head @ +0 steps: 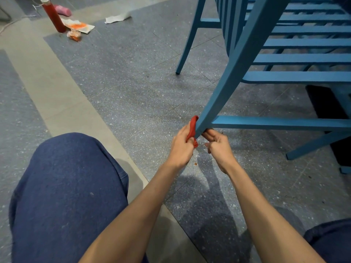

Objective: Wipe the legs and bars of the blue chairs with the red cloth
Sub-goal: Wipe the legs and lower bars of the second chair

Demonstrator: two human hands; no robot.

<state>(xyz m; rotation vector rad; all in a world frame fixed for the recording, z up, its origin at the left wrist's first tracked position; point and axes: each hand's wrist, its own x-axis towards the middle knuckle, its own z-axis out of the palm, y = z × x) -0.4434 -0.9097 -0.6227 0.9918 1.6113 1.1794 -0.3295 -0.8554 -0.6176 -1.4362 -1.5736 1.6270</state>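
Red cloth (pixel 192 128): lying bunched against the lower end of the near blue chair leg (pixel 226 80), on that leg's nine o'clock side, with one fold rising above the left hand (pixel 181 147) and another showing below the leg's foot. Left hand is gripping the cloth, fingers curled around it and pressing it to the leg. Right hand (pixel 218 146) is closing in a loose fist on the three o'clock side of the same leg, fingertips (pixel 208 132) touching the leg just under the joint with the lower side bar (pixel 281 123); whether it is pinching any cloth cannot be told. Both forearms are reaching in from six o'clock.

Blue chair: leg is slanting from its foot up toward one o'clock; slatted seat (pixel 303 59) is filling the frame at two o'clock. A second blue leg (pixel 187 46) is standing on the floor at twelve o'clock, well apart from the hands. Another foot (pixel 290 155) is resting at three o'clock.

Floor (pixel 133 95): speckled grey-blue tiles with a pale band running diagonally. Small orange crumbs (pixel 195 164) are lying just below the left wrist.

Blue-trousered knee (pixel 72 186): occupying seven o'clock.

Far items, eleven o'clock: red bottle (pixel 53 16) standing upright, stained paper (pixel 78 25) lying beside it, pink object (pixel 62 10) behind, white paper (pixel 117 18) lying nearer twelve o'clock.
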